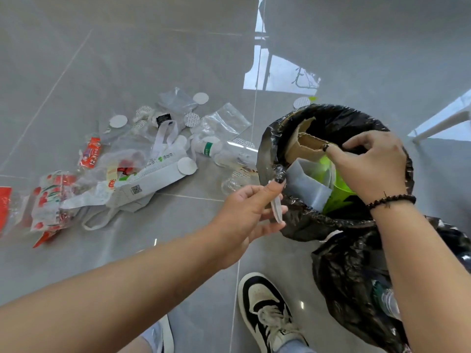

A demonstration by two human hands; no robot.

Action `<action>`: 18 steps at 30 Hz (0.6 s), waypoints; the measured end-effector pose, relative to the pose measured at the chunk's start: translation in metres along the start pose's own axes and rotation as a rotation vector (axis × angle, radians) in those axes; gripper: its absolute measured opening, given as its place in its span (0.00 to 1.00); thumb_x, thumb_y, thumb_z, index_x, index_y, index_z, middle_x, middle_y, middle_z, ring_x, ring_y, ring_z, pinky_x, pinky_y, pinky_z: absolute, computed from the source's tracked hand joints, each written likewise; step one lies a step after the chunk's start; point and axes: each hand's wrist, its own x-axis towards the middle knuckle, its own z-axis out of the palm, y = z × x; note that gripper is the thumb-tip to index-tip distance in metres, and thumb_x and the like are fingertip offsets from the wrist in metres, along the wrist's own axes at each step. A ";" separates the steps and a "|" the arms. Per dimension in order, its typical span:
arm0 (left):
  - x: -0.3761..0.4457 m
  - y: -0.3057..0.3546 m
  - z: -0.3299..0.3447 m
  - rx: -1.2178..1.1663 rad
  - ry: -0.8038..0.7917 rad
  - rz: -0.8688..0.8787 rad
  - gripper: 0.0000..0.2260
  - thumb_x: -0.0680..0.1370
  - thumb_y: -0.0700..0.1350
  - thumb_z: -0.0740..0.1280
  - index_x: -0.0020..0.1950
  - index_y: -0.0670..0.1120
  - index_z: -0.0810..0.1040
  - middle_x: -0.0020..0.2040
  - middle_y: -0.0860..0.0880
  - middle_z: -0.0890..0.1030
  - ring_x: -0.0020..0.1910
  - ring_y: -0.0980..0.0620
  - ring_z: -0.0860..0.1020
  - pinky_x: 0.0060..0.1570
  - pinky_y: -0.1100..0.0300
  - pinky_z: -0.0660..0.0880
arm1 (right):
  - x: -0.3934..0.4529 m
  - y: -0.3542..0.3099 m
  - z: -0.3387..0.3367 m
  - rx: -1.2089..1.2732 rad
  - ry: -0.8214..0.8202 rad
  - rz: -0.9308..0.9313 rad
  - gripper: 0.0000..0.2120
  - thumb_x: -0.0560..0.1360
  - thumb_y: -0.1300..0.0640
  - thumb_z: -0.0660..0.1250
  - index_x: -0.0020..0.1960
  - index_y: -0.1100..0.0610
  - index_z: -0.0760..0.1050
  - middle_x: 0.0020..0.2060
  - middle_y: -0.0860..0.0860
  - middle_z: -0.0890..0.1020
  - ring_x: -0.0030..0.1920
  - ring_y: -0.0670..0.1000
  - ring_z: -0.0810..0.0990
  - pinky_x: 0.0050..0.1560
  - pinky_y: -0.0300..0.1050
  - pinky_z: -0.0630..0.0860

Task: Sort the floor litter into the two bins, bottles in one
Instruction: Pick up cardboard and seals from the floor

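A bin lined with a black bag [305, 225] stands at the right and holds torn cardboard [305, 146], a grey sheet and a lime-green piece. My left hand [247, 212] pinches the liner's near rim [279, 174], and a small clear plastic piece [276, 210] lies against its fingers. My right hand [369, 164] hovers over the bin mouth, its ringed finger touching the cardboard, with nothing visibly gripped. A second black bag [351, 276] at the lower right shows a clear bottle [387, 301] inside. A white bottle with a green label [207, 147] lies on the floor.
Left of the bin a litter pile [127, 174] spreads over the grey tiles: clear bags, red-printed wrappers, white paper bags, round foil seals. A crumpled clear plastic item [233, 182] lies beside the bin. My black-and-white shoe [267, 314] is below it.
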 end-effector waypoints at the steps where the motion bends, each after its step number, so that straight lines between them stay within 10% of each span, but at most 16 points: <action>1: 0.000 0.001 -0.001 -0.025 0.005 -0.003 0.25 0.63 0.54 0.72 0.54 0.42 0.76 0.49 0.44 0.81 0.48 0.47 0.82 0.40 0.58 0.81 | -0.008 -0.004 -0.001 0.044 0.018 -0.035 0.11 0.68 0.49 0.73 0.44 0.55 0.79 0.54 0.54 0.79 0.57 0.48 0.74 0.56 0.34 0.65; 6: 0.001 0.006 -0.011 -0.115 0.016 0.026 0.28 0.65 0.58 0.69 0.59 0.42 0.76 0.50 0.45 0.83 0.47 0.49 0.84 0.42 0.57 0.82 | -0.065 -0.034 -0.008 0.615 -0.347 -0.226 0.10 0.69 0.49 0.70 0.47 0.53 0.79 0.53 0.50 0.80 0.57 0.45 0.78 0.60 0.44 0.76; 13: -0.004 0.008 -0.022 -0.041 -0.044 0.054 0.26 0.67 0.58 0.69 0.61 0.46 0.78 0.50 0.45 0.84 0.50 0.48 0.83 0.42 0.56 0.80 | -0.089 -0.045 -0.001 0.499 -0.579 -0.463 0.17 0.64 0.47 0.74 0.49 0.53 0.80 0.57 0.46 0.78 0.60 0.44 0.77 0.56 0.32 0.73; 18: -0.005 0.003 -0.030 0.013 -0.090 0.011 0.31 0.68 0.61 0.71 0.65 0.45 0.76 0.59 0.38 0.81 0.53 0.45 0.82 0.62 0.44 0.73 | -0.083 -0.045 0.004 0.429 -0.535 -0.487 0.16 0.64 0.46 0.73 0.48 0.52 0.78 0.57 0.45 0.77 0.62 0.44 0.75 0.60 0.40 0.73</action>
